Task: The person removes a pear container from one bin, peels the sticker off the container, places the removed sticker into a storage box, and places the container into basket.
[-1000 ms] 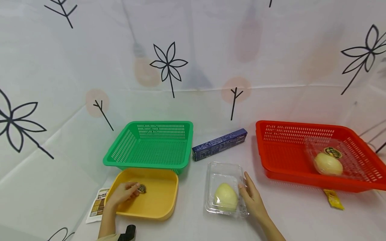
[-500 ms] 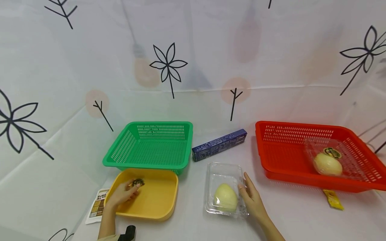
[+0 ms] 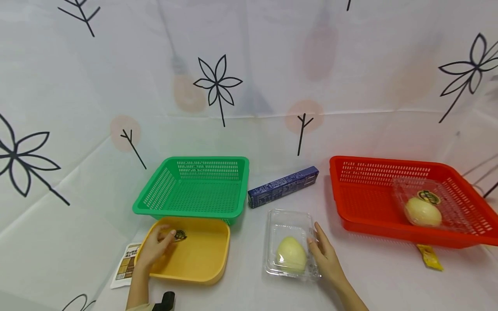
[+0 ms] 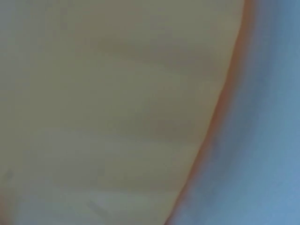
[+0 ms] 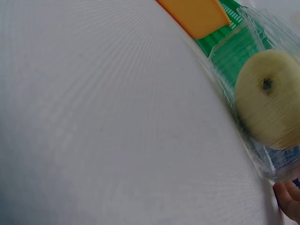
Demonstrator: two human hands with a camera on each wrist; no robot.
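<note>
Soft, even light in the head view, fairly bright across the pale backdrop (image 3: 272,47), its source hard to tell! Small glints flash off the clear box (image 3: 280,220), and a faint shadow spreads over the table (image 3: 249,293) around the red basket (image 3: 373,229). Outlines hold fairly crisp, small print goes soft. Over to the left wrist: dim, murky, badly blurred, the yellow tray (image 4: 224,98) a dull smear with its orange edge curving against bluish haze on the right. Right wrist: greyish, darkening at lower left, streaky reflections across the box at right.
</note>
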